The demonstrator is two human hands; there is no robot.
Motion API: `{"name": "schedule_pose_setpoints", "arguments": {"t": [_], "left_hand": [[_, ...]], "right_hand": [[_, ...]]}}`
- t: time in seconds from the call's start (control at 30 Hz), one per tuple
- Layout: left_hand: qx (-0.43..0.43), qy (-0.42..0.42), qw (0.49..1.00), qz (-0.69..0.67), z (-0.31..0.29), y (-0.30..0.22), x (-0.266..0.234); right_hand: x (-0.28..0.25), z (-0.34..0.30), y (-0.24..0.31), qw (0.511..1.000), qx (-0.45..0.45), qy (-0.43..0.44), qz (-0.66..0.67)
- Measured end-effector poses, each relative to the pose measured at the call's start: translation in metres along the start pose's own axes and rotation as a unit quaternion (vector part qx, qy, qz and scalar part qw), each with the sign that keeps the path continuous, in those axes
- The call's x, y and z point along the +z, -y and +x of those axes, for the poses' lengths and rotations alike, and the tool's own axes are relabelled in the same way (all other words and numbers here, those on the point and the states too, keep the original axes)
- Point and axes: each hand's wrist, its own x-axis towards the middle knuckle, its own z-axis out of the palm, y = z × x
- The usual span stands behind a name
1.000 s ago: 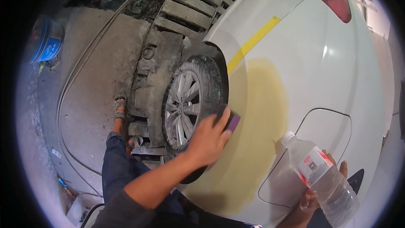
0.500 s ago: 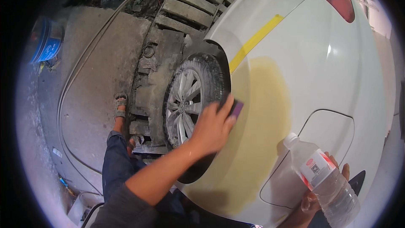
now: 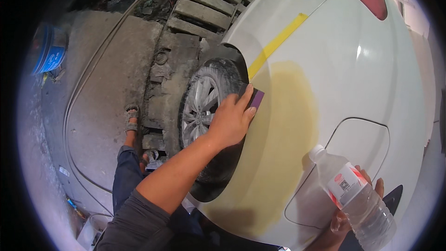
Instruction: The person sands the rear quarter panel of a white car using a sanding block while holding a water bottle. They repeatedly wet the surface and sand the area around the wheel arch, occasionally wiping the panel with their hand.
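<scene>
My left hand (image 3: pixel 231 118) is closed on a sanding block (image 3: pixel 258 101), dark with a purple edge. It presses the block to the wheel-arch edge of a white car's rear side panel (image 3: pixel 334 69), where a broad yellowish patch of filler (image 3: pixel 290 116) covers the surface. Just above the block, a strip of yellow tape (image 3: pixel 278 42) runs up the panel. At the lower right, my right hand (image 3: pixel 341 222) grips a clear plastic bottle (image 3: pixel 325 167) with a white and red label. The bottle is tilted, white cap toward the panel; most of that hand is hidden behind it.
The car's wheel (image 3: pixel 202 107) sits left of the panel, beside broken, grated flooring (image 3: pixel 200 11). A fuel flap (image 3: pixel 362 139) lies near the bottle. A hose (image 3: pixel 74 93) curves over the concrete floor. A blue bucket (image 3: pixel 51 56) stands far left; my sandalled foot (image 3: pixel 132 116) is below.
My left hand has slid upward along the wheel-arch edge with the sanding block, toward the yellow tape. My right hand still holds the bottle in nearly the same place.
</scene>
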Motion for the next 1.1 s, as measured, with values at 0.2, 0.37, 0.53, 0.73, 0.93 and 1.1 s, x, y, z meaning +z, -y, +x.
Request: {"name": "schedule_pose_setpoints", "arguments": {"t": [0.2, 0.37, 0.53, 0.73, 0.93, 1.1], "left_hand": [[0.036, 0.050, 0.998, 0.011, -0.068, -0.015, 0.017], [0.066, -0.009, 0.998, 0.015, -0.006, 0.001, 0.002], [0.112, 0.034, 0.993, 0.009, -0.070, -0.008, 0.017], [0.134, 0.011, 0.991, 0.013, -0.004, -0.004, -0.004], [0.165, 0.031, 0.986, 0.025, -0.070, -0.001, 0.014], [0.123, 0.008, 0.992, 0.021, -0.009, -0.006, -0.004]], "right_hand": [[-0.003, -0.011, -0.015, 0.998, 0.043, -0.015, 0.049], [0.005, 0.007, 0.003, 1.000, -0.019, 0.010, -0.008], [0.021, 0.006, 0.001, 0.997, -0.011, -0.072, -0.024], [0.004, 0.000, -0.012, 0.997, -0.037, -0.020, 0.072], [-0.004, -0.009, -0.017, 0.997, 0.013, -0.008, 0.078], [0.008, 0.001, -0.002, 0.998, 0.018, -0.016, -0.060]]}}
